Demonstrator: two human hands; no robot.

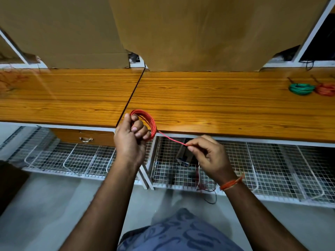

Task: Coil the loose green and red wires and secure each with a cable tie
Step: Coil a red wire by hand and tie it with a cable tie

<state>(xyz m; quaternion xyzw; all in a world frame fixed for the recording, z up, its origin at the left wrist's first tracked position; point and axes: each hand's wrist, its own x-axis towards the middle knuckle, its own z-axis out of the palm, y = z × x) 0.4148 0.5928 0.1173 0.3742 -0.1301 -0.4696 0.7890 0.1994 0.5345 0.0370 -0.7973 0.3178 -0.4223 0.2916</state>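
My left hand point(131, 136) grips a coil of red wire point(147, 118) over the front edge of the wooden bench point(208, 105), fingers curled through the loops. From the coil a short free end point(172, 139) runs down to the right, where my right hand point(206, 153) pinches its tip between thumb and forefinger. A finished green coil point(301, 89) and a red-orange coil point(325, 89) lie side by side at the far right of the bench. Loose red wire point(10, 80) lies blurred at the far left of the bench.
Two large cardboard sheets point(199, 33) lean against the shelving behind the bench. Below the bench are a drawer point(85, 139) and white wire-mesh baskets point(253, 165) holding a dark box and tangled cables. A dark object stands on the floor at the left.
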